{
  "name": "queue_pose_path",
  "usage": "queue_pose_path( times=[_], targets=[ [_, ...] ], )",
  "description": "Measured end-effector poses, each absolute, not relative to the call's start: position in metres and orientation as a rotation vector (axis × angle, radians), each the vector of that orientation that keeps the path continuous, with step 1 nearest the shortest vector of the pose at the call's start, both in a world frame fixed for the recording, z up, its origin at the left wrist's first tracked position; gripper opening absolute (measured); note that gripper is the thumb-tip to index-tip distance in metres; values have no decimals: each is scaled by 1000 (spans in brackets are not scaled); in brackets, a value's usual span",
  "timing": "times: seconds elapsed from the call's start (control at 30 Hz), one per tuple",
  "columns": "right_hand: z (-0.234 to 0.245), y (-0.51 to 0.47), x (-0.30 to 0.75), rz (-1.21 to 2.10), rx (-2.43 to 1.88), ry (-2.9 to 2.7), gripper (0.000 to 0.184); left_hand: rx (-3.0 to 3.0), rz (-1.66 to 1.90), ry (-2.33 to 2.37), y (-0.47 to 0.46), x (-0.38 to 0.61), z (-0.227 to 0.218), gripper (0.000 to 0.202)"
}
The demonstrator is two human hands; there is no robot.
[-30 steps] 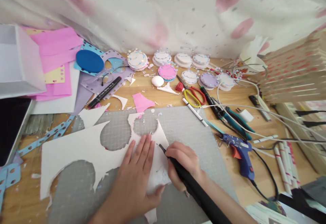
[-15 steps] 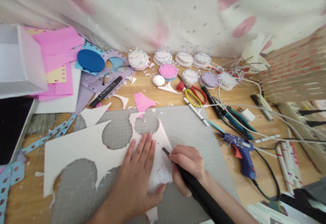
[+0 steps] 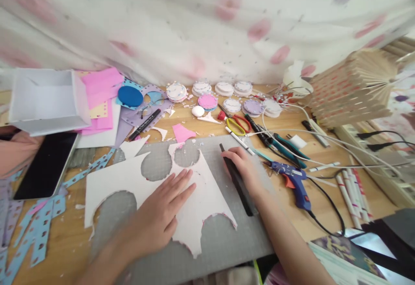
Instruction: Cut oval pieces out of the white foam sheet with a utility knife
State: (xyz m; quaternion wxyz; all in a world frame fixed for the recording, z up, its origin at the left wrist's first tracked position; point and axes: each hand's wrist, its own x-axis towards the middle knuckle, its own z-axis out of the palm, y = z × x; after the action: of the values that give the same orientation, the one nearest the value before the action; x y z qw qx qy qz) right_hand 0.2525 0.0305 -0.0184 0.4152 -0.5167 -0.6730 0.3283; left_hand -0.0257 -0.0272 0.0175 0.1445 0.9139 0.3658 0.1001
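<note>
My left hand [image 3: 162, 209] lies on a white foam sheet [image 3: 210, 194], fingers stretched out and pressing nothing but its surface. Round holes with ragged edges are cut through the sheet, and faint marks show near my fingertips. To the right of the sheet, my right hand [image 3: 244, 168] is closed around a black craft knife [image 3: 235, 179] with a slim dark tip. That tip points away from me and stands apart from the sheet. Under both lies a grey cutting mat [image 3: 256, 228].
Several decorated round discs [image 3: 207, 101] line the back. Scissors [image 3: 238, 125], pliers [image 3: 288, 151] and a blue glue gun [image 3: 293, 181] lie at right among white cables. A white box [image 3: 48, 103] and a dark-screened tablet [image 3: 47, 164] stand at left.
My right hand has drawn the knife off the sheet towards the right. The shiny pale disc beside my left hand no longer shows. The view has shifted, bringing more curtain into sight.
</note>
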Motion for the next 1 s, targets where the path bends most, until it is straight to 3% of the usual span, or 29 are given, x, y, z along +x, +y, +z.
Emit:
queue_pose_path(
  times=[0.2, 0.4, 0.63, 0.87, 1.0],
  targets=[
    [-23, 30, 260, 672, -1339, -1996, 36, 2790, 119, 889, -26, -43, 17, 55],
    [-23, 29, 257, 619, -1303, -2017, 38, 2930, 299, 803, -22, -39, 10, 39],
    [-29, 32, 259, 535, -1261, -2024, 47, 3267, 353, 657, -23, -35, 14, 31],
    [-31, 33, 259, 490, -1270, -2019, 44, 3354, 540, 665, -8, -46, 42, 32],
    [-31, 32, 259, 477, -1275, -1986, 42, 3257, 306, 782, 2, -42, 49, 30]
  ],
)
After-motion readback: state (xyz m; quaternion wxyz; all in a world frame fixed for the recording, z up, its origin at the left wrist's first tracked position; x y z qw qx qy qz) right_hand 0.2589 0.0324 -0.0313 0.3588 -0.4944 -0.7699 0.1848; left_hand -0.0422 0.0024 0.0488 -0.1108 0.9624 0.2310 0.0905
